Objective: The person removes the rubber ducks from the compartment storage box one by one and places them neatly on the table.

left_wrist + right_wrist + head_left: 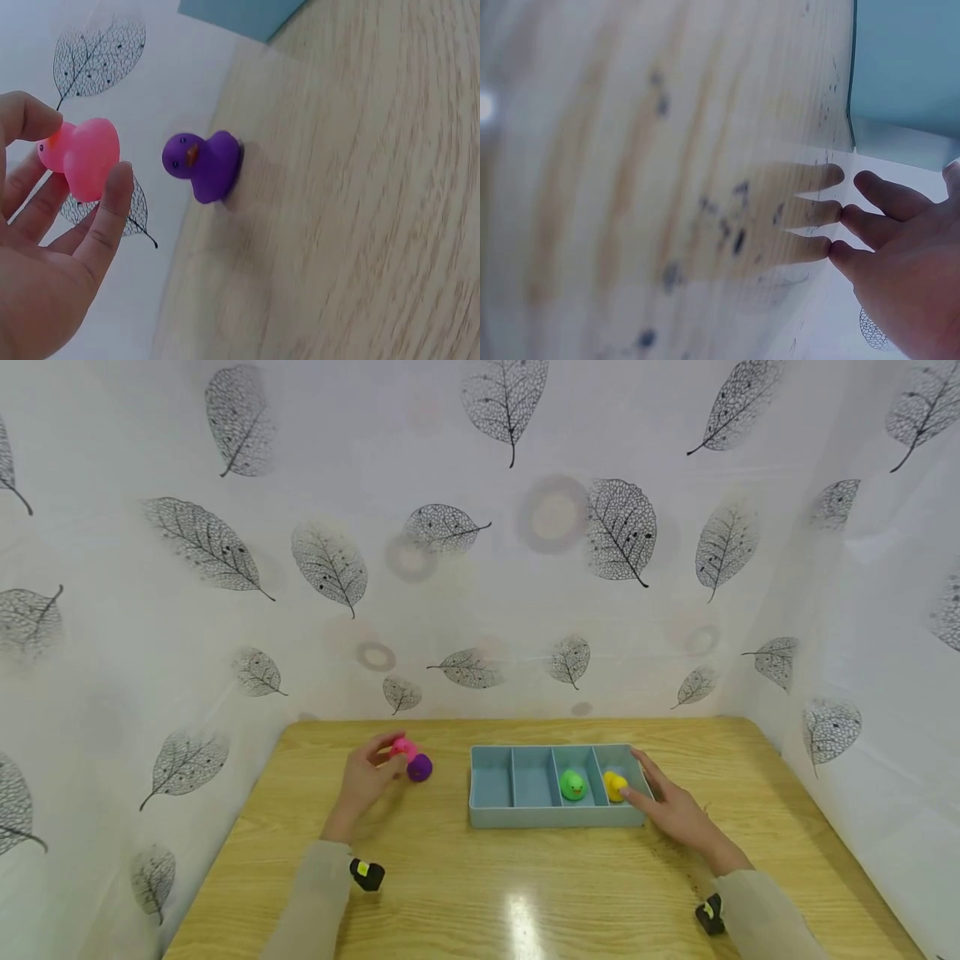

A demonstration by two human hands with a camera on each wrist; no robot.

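My left hand (366, 778) pinches a pink rubber duck (88, 157) between thumb and fingers, raised above the table in the left wrist view. Close by, a purple rubber duck (214, 165) sits on the wood. My right hand (678, 810) is at the right end of a pale blue tray (517, 817), its thumb reaching over the wall beside a yellow rubber duck (615, 786) in the rightmost compartment. Several of its fingers stretch outside the tray, down at the tabletop in the right wrist view. The thumb is hidden there.
A green rubber duck (573, 785) sits in the tray's third compartment from the left. Dividers (513, 777) split the tray crosswise. White leaf-print sheeting (495, 602) rises behind the wooden table (450, 877) and along both sides.
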